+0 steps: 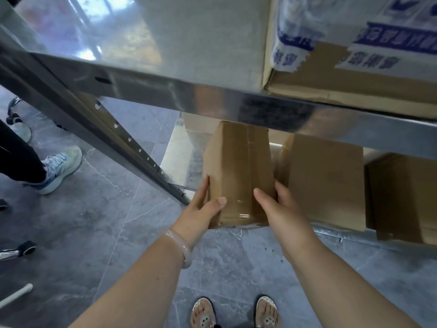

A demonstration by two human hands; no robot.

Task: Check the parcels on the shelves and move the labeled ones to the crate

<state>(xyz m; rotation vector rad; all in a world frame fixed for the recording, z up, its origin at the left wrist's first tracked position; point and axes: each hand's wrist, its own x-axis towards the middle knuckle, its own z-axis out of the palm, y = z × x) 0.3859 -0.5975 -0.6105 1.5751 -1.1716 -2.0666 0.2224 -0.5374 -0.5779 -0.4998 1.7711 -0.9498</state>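
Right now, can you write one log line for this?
left hand grips parcel | right hand grips parcel | place: lower shelf | label: none seen

Grey marbled floor tiles (94, 221) — a bystander's pale sneaker (60, 168) (far left), beaded sandals (203, 313) below

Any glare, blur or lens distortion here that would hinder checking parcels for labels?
Head view: bright glare washes the steel shelf top; the wide-angle lens slants the shelf post; print on the upper carton is soft, unreadable; the parcel gripped by left hand and right hand is evenly lit.
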